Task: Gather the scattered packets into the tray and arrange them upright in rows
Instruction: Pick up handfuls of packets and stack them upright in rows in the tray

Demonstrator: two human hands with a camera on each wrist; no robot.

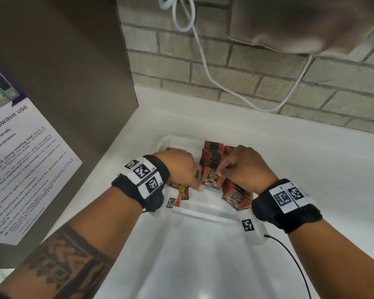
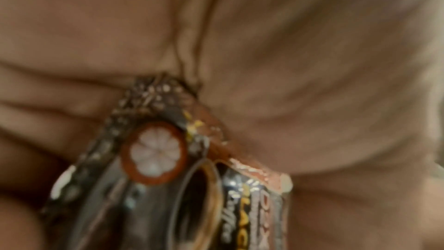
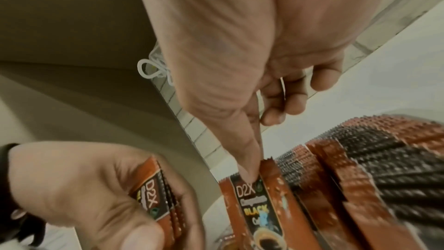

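Several packets point(image 1: 213, 157) stand upright in the tray point(image 1: 203, 214). One front packet point(image 3: 259, 197) is pinched at its top edge by my right hand point(image 1: 244, 167); I would seat it flush against that row. Left of it, my left hand point(image 1: 181, 169) clasps a spare bundle point(image 3: 153, 197), fingers curled.

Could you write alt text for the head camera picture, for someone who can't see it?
Seen from above, two hands work in a clear tray of brown coffee packets: the right hand pinches the top of an upright packet, and the left hand grips a few more. A white cable hangs on the brick wall behind.
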